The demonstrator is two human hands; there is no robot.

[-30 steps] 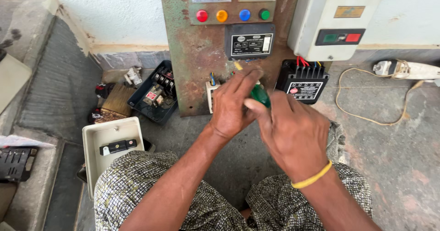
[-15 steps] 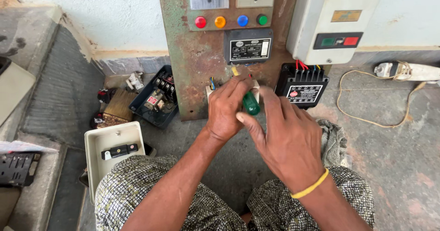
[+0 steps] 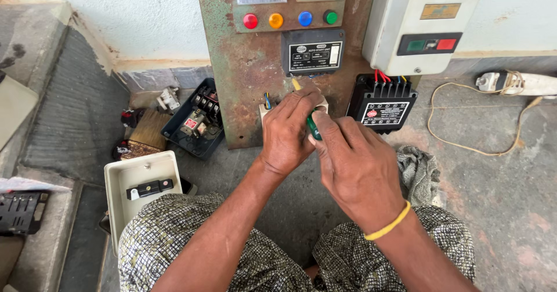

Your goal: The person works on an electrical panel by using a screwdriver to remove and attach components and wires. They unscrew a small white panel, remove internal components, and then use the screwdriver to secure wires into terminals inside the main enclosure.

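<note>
The left hand (image 3: pixel 288 131) is bracing a small cream plastic switch box (image 3: pixel 266 111) against the rusty metal panel (image 3: pixel 243 71), fingers curled on it, while the right hand (image 3: pixel 354 167) is gripping a green-handled screwdriver (image 3: pixel 314 128), its tip at the box (screws hidden, so progress is hard to judge). Coloured wires (image 3: pixel 266 99) are sticking out, seemingly unfinished. A black relay unit (image 3: pixel 382 103) and grey rag (image 3: pixel 418 173) are crowding the right.

Both hands, left (image 3: pixel 288 131) and right (image 3: pixel 355 167), meet closed, forearms outstretched.
</note>
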